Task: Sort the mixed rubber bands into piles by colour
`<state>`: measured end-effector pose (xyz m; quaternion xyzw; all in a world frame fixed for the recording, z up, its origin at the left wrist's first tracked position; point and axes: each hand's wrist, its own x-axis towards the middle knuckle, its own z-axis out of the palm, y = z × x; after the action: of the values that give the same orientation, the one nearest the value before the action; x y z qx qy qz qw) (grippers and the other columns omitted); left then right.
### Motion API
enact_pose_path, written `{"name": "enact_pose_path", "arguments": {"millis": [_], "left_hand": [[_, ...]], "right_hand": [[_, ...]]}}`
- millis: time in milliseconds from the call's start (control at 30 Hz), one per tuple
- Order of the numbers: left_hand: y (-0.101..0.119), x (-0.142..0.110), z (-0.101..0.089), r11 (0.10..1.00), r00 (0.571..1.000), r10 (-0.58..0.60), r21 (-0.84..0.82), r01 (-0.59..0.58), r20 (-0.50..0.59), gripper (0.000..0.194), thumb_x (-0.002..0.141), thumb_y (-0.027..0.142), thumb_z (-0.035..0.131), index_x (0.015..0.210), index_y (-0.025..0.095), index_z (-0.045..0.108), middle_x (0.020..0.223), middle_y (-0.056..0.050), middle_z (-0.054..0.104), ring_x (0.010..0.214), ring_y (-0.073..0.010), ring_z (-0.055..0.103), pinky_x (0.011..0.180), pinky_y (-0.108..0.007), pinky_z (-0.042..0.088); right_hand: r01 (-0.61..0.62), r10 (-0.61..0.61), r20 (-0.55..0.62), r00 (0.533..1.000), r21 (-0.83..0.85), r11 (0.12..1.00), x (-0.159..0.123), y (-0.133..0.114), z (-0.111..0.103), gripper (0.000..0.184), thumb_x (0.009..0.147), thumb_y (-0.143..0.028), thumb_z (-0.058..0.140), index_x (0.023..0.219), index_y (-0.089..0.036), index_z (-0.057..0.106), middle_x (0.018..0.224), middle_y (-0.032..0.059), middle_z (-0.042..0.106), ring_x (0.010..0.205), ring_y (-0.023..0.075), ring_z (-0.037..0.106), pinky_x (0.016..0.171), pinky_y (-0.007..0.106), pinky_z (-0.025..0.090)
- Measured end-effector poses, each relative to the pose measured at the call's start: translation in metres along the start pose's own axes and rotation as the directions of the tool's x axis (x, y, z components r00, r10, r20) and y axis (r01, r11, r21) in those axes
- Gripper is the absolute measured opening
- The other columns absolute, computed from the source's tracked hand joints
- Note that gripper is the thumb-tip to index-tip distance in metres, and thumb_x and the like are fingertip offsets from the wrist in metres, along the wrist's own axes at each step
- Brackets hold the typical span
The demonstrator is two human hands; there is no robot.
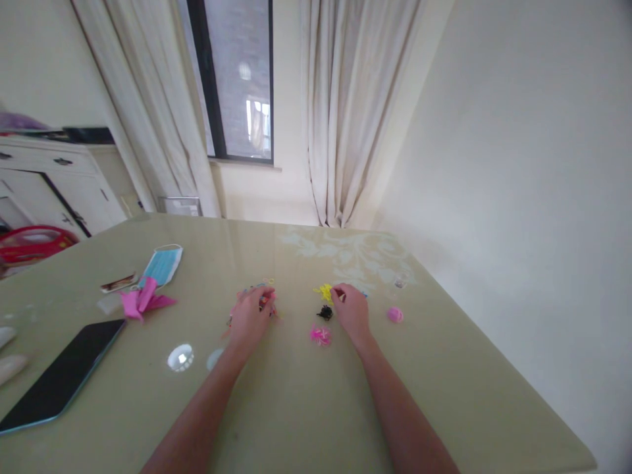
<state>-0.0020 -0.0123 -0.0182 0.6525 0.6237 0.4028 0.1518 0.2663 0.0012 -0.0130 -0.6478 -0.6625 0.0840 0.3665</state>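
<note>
My left hand [251, 316] lies over a mixed-colour pile of small rubber bands [266, 301], its fingers curled down onto them; part of the pile is hidden under the palm. Thumb and forefinger of my right hand [351, 308] are pinched together at the edge of a yellow heap of bands [324, 292]. What that pinch holds, if anything, is too small to make out. Nearer to me are a black heap [324, 313] and a pink heap [320, 336]. A bit of blue shows behind the right hand.
A pink rounded item [395, 315] and a small clear object [399, 282] sit to the right on the table [306, 408]. Leftward are a blue face mask [162, 264], a folded pink piece [146, 300] and a dark-screened tablet or phone [62, 375]. A wall borders the right side.
</note>
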Motion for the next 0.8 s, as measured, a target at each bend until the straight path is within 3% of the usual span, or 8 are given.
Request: {"name": "enact_pose_path", "arguments": {"millis": [167,267,367,500,667,800], "left_hand": [[0.005,-0.002,0.000,0.991,0.997,0.077,0.106,-0.079,0.028,0.020,0.100,0.029,0.059,0.103,0.022,0.077,0.101,-0.010,0.081,0.098,-0.0288,0.074,0.094,-0.043,0.054],[0.008,-0.004,0.000,0.963,0.991,0.077,0.251,-0.102,0.109,0.017,0.098,0.025,0.062,0.096,0.022,0.078,0.101,-0.010,0.081,0.102,-0.0317,0.072,0.095,-0.046,0.052],[0.010,-0.007,0.002,0.924,0.983,0.040,0.368,-0.104,0.178,0.016,0.096,0.030,0.065,0.089,0.023,0.079,0.097,-0.011,0.080,0.102,-0.0342,0.071,0.094,-0.049,0.052],[0.011,-0.011,0.009,0.898,0.979,0.079,0.414,-0.152,0.189,0.016,0.095,0.033,0.068,0.088,0.022,0.077,0.103,-0.012,0.076,0.111,-0.0358,0.067,0.096,-0.049,0.050],[0.012,-0.013,0.016,0.899,0.966,0.071,0.404,-0.169,0.247,0.015,0.095,0.021,0.062,0.091,0.020,0.076,0.108,-0.013,0.075,0.113,-0.0342,0.066,0.098,-0.046,0.049],[0.016,-0.015,0.016,0.882,0.961,0.081,0.430,-0.193,0.264,0.017,0.098,0.021,0.059,0.094,0.021,0.075,0.113,-0.013,0.074,0.117,-0.0346,0.064,0.098,-0.046,0.047]], "right_hand": [[0.053,-0.052,0.008,0.999,-0.084,0.995,-0.001,-0.001,0.008,0.022,0.097,-0.020,0.063,0.081,-0.023,0.078,0.087,0.0090,0.076,0.084,0.0243,0.068,0.078,0.034,0.042],[0.055,-0.055,0.001,0.998,-0.073,0.996,-0.001,-0.001,0.011,0.025,0.097,-0.018,0.062,0.076,-0.023,0.076,0.084,0.0092,0.074,0.086,0.0253,0.068,0.081,0.035,0.041],[0.040,-0.040,-0.022,0.999,0.007,0.999,0.002,0.000,0.011,0.027,0.097,-0.021,0.062,0.073,-0.022,0.075,0.082,0.0098,0.072,0.084,0.0255,0.067,0.081,0.036,0.042],[0.032,-0.021,-0.050,0.999,0.239,0.971,0.004,-0.002,0.006,0.027,0.095,-0.040,0.064,0.080,-0.021,0.077,0.085,0.0099,0.074,0.075,0.0231,0.064,0.074,0.035,0.046],[0.051,-0.047,-0.021,0.999,0.553,0.832,-0.006,-0.014,-0.012,0.043,0.095,-0.061,0.060,0.088,-0.021,0.074,0.074,0.0048,0.070,0.065,0.0183,0.060,0.061,0.030,0.049],[-0.007,-0.044,0.041,0.998,0.813,0.583,-0.020,-0.028,-0.026,0.038,0.086,-0.061,0.075,0.085,-0.023,0.071,0.070,0.0019,0.066,0.059,0.0155,0.055,0.056,0.029,0.048]]}}
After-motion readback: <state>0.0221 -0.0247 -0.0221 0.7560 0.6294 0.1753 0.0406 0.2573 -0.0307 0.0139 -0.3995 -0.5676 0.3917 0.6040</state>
